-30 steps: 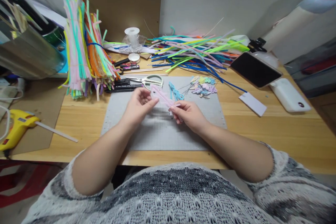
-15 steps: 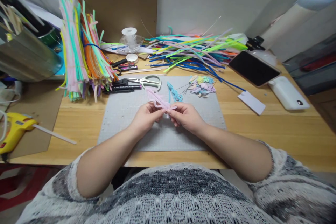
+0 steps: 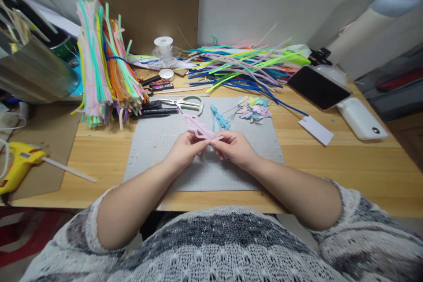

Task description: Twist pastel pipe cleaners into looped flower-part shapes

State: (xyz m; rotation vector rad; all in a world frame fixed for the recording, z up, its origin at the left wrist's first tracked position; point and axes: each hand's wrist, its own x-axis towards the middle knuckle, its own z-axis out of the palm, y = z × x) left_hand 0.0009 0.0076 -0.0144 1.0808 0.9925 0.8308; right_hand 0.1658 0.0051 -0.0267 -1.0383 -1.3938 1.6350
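Note:
Between my two hands is a pink pipe cleaner (image 3: pixel 200 128) bent into a pointed, looped shape. My left hand (image 3: pixel 187 147) pinches its lower end, with the looped part rising above the fingers. Close beside it, thumb and fingers of my right hand (image 3: pixel 235 146) grip the same end, where a short tail sticks out to the right. Just beyond my fingertips a blue bent pipe cleaner shape (image 3: pixel 220 117) lies on the grey cutting mat (image 3: pixel 158 141). Small pastel pieces on thin wires (image 3: pixel 254 109) are heaped to its right. Scissors (image 3: pixel 189 105) with pale green handles rest at the mat's far edge.
Bundled pipe cleaners (image 3: pixel 94 66) stand at the left, and loose ones (image 3: pixel 244 64) spread along the back. Black pens (image 3: pixel 155 110) lie left of the scissors. A yellow glue gun (image 3: pixel 21 165) is far left. A phone (image 3: pixel 319 87) and a white device (image 3: pixel 362 118) sit right.
Both hands keep their grip on the pink pipe cleaner and have hardly moved. The whole view has shifted very slightly.

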